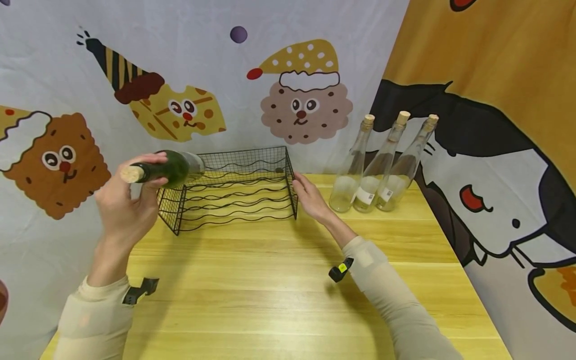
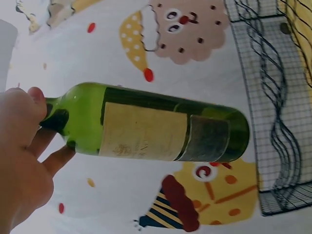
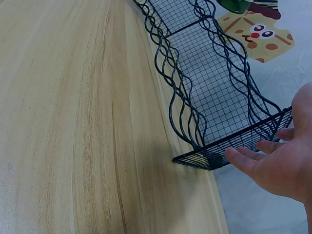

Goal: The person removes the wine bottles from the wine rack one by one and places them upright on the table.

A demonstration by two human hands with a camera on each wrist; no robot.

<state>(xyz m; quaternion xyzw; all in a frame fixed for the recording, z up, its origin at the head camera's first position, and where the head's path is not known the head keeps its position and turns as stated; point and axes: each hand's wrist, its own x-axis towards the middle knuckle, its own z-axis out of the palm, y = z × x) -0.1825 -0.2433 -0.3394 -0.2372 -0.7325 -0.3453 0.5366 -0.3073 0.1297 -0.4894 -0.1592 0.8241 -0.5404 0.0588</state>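
Observation:
My left hand grips a green wine bottle by its neck. The bottle's cork end faces the head camera, and its base points toward the back of a black wire rack. A cream label and a dark label show on the bottle in the left wrist view, where it appears apart from the rack. At the rack's right end, my right hand rests against the mesh side. Its fingers look fairly straight along that panel in the right wrist view.
On the right of the wooden table stand three clear corked bottles, two with visible white labels. A cloth with cartoon prints hangs directly behind the table, and another printed cloth hangs at the right. The rack has wavy wire shelves.

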